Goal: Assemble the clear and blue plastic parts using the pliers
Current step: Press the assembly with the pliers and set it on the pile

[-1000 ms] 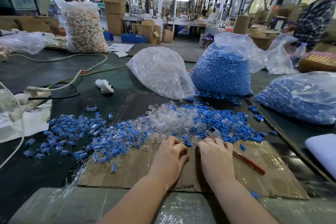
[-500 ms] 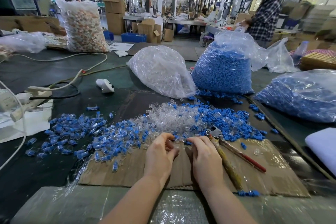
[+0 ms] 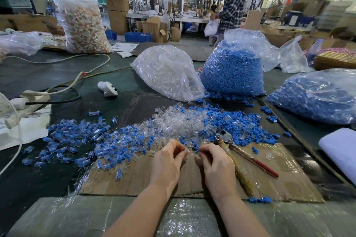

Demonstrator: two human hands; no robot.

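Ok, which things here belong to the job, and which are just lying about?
Job:
- left hand, right hand
- pliers
- loose clear parts
- loose blue parts
- assembled pieces

Lying about:
- white controller
- power strip
- mixed-colour bag

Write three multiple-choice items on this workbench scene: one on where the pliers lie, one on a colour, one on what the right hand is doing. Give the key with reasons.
1. Where do the red-handled metal pliers lie?
A. on the brown cardboard sheet, beside the right hand
B. inside a bag
C. in the left hand

2. What colour are the parts in the upright clear plastic bag behind the loose pile?
A. orange
B. blue
C. green

3. What is the right hand doing?
A. lying flat and open
B. gripping the pliers
C. pinching a small blue plastic part

Key: 1 A, the pliers rest untouched on the cardboard; 2 B, blue fills the bag; 3 C, blue shows at its fingertips.
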